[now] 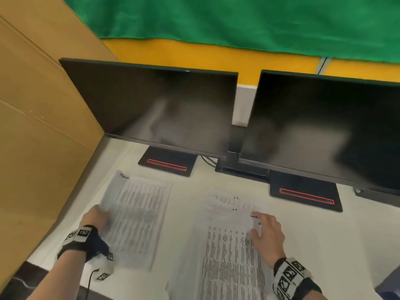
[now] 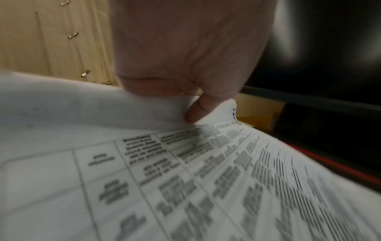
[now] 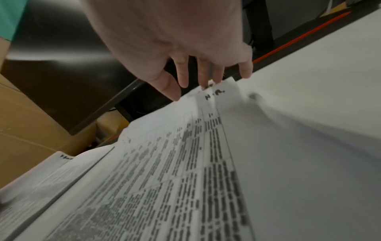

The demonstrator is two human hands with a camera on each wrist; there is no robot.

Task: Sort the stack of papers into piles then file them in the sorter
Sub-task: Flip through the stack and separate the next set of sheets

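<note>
While your left hand [image 1: 95, 217] pinched a sheet [image 1: 134, 215] near the desk's [image 1: 324, 234] left edge for sorting, your right hand [image 1: 267, 231], fingers flat, steadied the stack [image 1: 229, 256].

Two dark monitors stand side by side at the back of the white table [image 1: 324, 234], the left monitor [image 1: 151, 105] and the right monitor [image 1: 324, 131], each on a black base with a red stripe. A brown cardboard wall [image 1: 39, 126] lines the left. Behind them runs a yellow panel [image 1: 205, 55], with green cloth [image 1: 238, 18] hanging above.
</note>
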